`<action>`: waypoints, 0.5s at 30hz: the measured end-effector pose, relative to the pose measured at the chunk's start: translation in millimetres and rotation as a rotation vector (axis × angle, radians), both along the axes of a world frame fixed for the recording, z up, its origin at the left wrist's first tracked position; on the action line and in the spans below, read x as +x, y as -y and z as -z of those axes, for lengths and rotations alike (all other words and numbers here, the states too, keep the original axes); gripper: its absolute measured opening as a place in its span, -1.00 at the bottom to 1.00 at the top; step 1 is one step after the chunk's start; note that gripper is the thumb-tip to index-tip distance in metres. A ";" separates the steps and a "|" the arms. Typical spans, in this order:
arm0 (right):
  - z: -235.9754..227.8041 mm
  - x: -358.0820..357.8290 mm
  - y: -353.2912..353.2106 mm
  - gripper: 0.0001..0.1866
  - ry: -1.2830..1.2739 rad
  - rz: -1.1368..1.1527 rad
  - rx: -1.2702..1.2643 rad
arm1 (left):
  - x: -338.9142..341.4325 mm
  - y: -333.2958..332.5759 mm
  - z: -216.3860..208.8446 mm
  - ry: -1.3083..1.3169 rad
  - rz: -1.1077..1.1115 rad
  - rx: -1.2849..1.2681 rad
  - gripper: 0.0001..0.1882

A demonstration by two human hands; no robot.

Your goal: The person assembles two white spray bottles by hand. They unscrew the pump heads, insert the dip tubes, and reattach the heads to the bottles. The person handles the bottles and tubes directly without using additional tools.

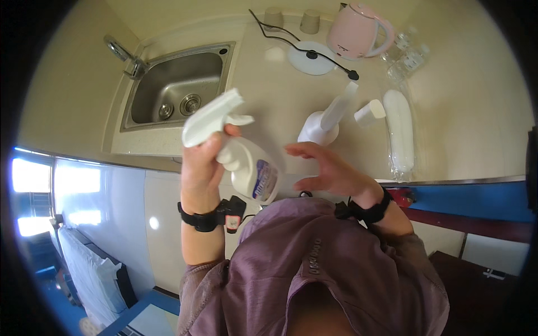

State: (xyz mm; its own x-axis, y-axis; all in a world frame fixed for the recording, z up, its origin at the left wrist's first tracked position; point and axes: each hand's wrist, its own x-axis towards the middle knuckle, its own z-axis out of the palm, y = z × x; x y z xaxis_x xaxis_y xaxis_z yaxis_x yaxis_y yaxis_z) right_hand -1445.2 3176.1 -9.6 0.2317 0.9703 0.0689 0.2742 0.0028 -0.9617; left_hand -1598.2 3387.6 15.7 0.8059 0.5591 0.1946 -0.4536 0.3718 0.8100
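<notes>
- At the far left edge, bright window panes (31, 190) let in strong light, and below them, near the lower left, lies a bed with a pale cover (89, 269) on a blue floor (162, 305).
- A glossy white wall panel (106, 196) runs under the tabletop's near edge, reflecting the window light.
- The cream tabletop (269, 101) spans the scene, bending with the lens; its near edge carries a metal strip toward the right.
- Set into its left part is a steel sink (176, 84) with two drain openings, and a chrome tap (126, 56) stands at its far left corner.
- The left hand (202, 165) is closed around the neck of a white spray bottle (235, 151), held tilted above the near edge of the tabletop, just right of the sink, with the trigger head pointing far left and the labelled body toward the person.
- The right hand (328, 168) is open, fingers spread and slightly curled, holding nothing, just right of the bottle and apart from it.
- Both wrists wear black bands.
- Beyond the right hand a white long-necked bottle (325, 120) stands on the tabletop, with a small white cap-like piece (370, 112) beside it.
- Farther back sit two beige cups (291, 19), a round white kettle base (311, 59) with a black cord, and a pink kettle (356, 31).
- At the right, clear bottles (409, 56) stand by the wall, and a long white roll in clear wrap (400, 131) lies near them.
- Below the tabletop on the right runs a blue panel (476, 201).
</notes>
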 end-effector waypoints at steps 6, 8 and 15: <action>-13.6 -17.9 -53.3 -0.07 -0.289 -0.146 -0.009 | 20.5 30.1 -16.8 -0.087 0.177 0.045 -0.38; -14.9 -17.2 -57.8 -0.12 -0.292 -0.121 -0.093 | 16.3 24.7 -20.0 -0.100 0.223 0.052 -0.38; -20.1 -20.4 -68.9 -0.44 -0.401 -0.271 -0.168 | -9.5 -3.0 -13.0 -0.174 0.291 0.145 -0.24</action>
State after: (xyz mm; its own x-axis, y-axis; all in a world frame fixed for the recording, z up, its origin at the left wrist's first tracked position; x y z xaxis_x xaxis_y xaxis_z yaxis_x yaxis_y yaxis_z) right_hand -1465.6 3245.0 10.5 -0.0534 0.9892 -0.1362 -0.1059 -0.1413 -0.9843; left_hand -1607.7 3390.6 28.8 0.9553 0.2780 0.1008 -0.1961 0.3407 0.9195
